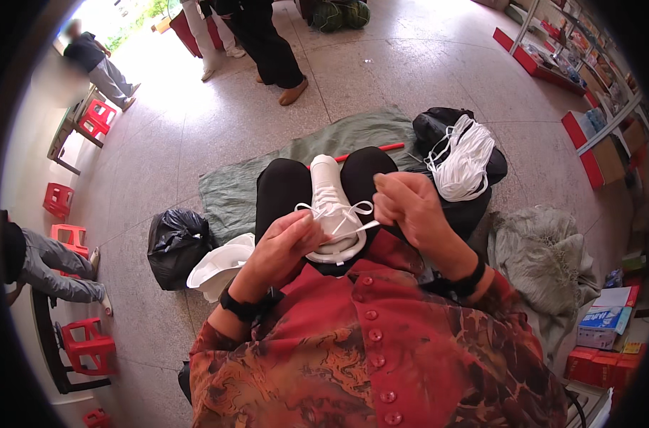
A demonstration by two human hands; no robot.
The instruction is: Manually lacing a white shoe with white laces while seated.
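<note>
Between my knees rests a white shoe upper, toe pointing away, its opening toward me. Its white shoelace is looped into a bow near the top of the lacing. My left hand is closed in a pinch on the shoelace at the left side of the bow. Just right of the shoe, my right hand is raised with curled fingers; a lace end stretches toward it, but whether the fingers grip it is hidden. A large bundle of white laces lies to the right, on black plastic.
White shoe uppers and a black plastic bag sit at my left. A green woven sheet is spread ahead, and a crumpled sack lies right. Red stools line the left; shelves stand right. Several people stand beyond.
</note>
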